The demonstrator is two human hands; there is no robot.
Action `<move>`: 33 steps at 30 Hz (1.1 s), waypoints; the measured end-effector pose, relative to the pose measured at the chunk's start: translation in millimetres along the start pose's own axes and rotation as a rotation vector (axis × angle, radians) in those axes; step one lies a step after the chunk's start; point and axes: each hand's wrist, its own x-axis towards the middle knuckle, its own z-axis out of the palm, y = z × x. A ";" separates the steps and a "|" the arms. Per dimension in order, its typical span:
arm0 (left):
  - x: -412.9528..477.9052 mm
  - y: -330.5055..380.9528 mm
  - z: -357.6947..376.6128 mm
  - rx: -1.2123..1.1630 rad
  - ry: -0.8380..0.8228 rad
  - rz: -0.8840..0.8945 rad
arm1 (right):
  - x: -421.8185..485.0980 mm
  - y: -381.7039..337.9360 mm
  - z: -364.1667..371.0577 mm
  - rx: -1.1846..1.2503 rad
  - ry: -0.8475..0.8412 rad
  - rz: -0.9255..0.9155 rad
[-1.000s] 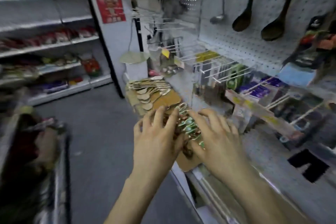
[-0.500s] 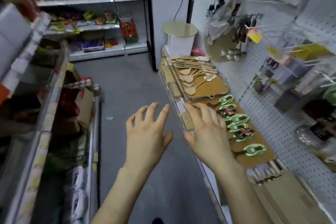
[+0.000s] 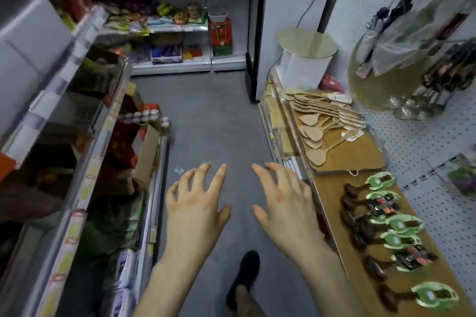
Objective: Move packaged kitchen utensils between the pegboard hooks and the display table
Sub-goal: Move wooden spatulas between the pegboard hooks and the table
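- The packaged utensils [image 3: 394, 226], dark-handled pieces with green card headers, are laid in a loose row at the lower right of the frame. They lie flat on the brown desk [image 3: 332, 198], with several overlapped.
- Nothing is held. The right hand [image 3: 286, 203] is empty, fingers spread and slightly bent, just left of the desk's front edge. The left hand [image 3: 195, 203] is likewise empty and spread, over the aisle floor [image 3: 211, 116] at centre frame.
- The packs are judged to be light, with stiff handles and thin card headers that would crease or tear if pulled.
- Any film covering is likely to be slippery, though this cannot be confirmed.
- A pinch at the handle just below the card is advised. The header should be left free for the hook, and overlapped packs should be lifted singly.
- Wooden spatulas [image 3: 322, 121] are fanned on the same desk, further up the frame and well apart from the packs.
- The white pegboard [image 3: 425, 162] stands directly behind the desk at the right edge. Wrapped goods are hung from it at the upper right.
- Stocked shelving [image 3: 85, 100] is noted along the left of the frame.
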 end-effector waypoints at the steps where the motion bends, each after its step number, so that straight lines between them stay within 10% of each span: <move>1: 21.5 -7.3 0.1 0.010 -0.008 -0.009 | 24.8 2.0 4.8 0.006 -0.003 -0.004; 18: 353.0 -51.3 31.5 0.076 -0.121 0.099 | 328.6 70.6 44.6 0.034 -0.064 0.125; 33: 635.2 44.5 123.9 0.020 -0.275 0.873 | 393.9 155.8 57.5 0.076 0.083 1.018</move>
